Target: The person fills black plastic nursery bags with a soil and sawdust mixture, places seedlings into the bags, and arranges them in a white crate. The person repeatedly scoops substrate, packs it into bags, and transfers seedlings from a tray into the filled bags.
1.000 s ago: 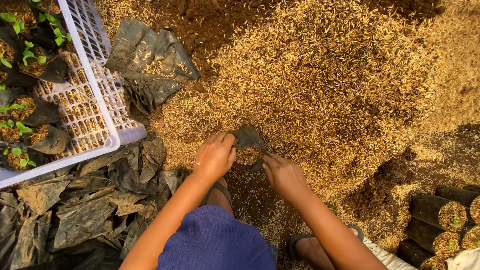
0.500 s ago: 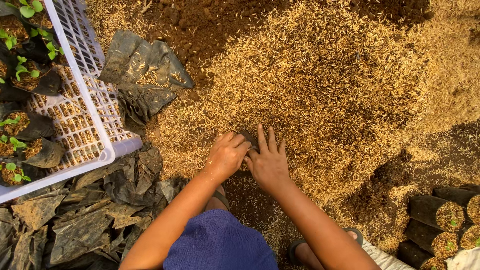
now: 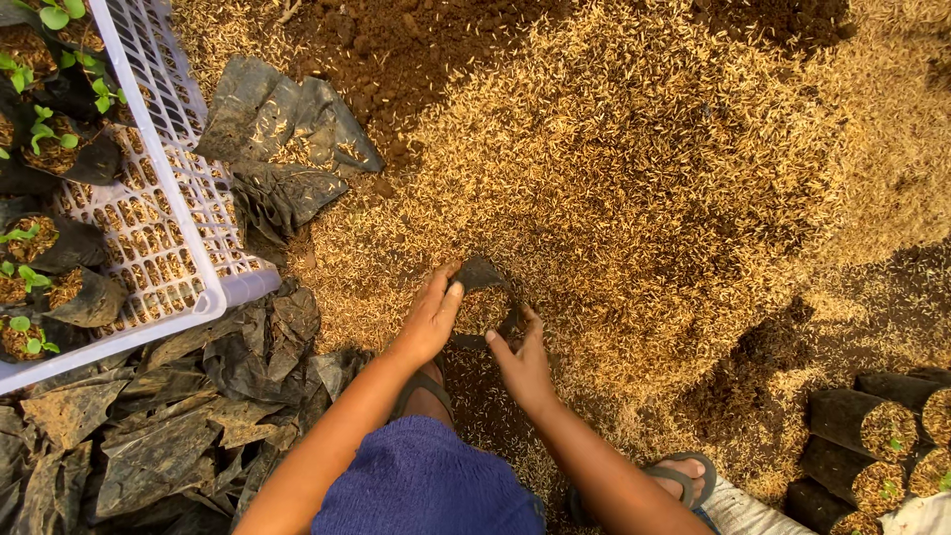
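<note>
My left hand (image 3: 428,319) pinches the near-left rim of a small black plastic nursery bag (image 3: 482,297), thumb and fingers closed on the film, while my right hand (image 3: 525,365) holds the rim at its near-right side, fingers curled on the edge. The bag sits between the two grips, directly ahead of my knees, its mouth held open and tipped up toward me, golden husk mix showing inside. Its long axis runs away from me into the heap of golden rice husk and brown soil (image 3: 634,178), which rises just beyond the bag. Both hands are equally near; the left is slightly farther forward. To my left lies a pile of empty crumpled black plastic bags (image 3: 168,426), and beyond it a white plastic lattice crate (image 3: 163,213) holding bagged green seedlings (image 3: 40,134). At far right stand filled black bags (image 3: 872,446) in a row.
</note>
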